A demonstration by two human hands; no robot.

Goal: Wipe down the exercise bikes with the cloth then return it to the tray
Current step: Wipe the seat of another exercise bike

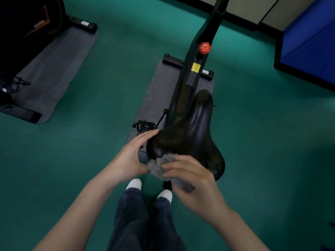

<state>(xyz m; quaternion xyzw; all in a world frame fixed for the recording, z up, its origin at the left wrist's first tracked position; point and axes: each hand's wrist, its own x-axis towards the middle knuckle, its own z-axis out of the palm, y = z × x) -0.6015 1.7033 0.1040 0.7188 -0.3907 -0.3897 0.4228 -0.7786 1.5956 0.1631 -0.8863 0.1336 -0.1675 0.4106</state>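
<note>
A black exercise bike [199, 57] stands in front of me, its wide black saddle [195, 131] just below my view. A grey fuzzy cloth [159, 164] is bunched against the saddle's rear edge. My right hand [192, 180] grips the cloth from the right, fingers curled over it. My left hand [130, 156] touches the saddle's left rear side with its fingers, and its thumb side meets the cloth's left end. No tray is in view.
The bike stands on a grey mat [155, 95] over green floor, with a red knob [205, 48] on its frame and a pedal [144, 126] at its left. A second bike [27, 24] on its own mat sits far left. A blue padded block [308, 40] fills the upper right.
</note>
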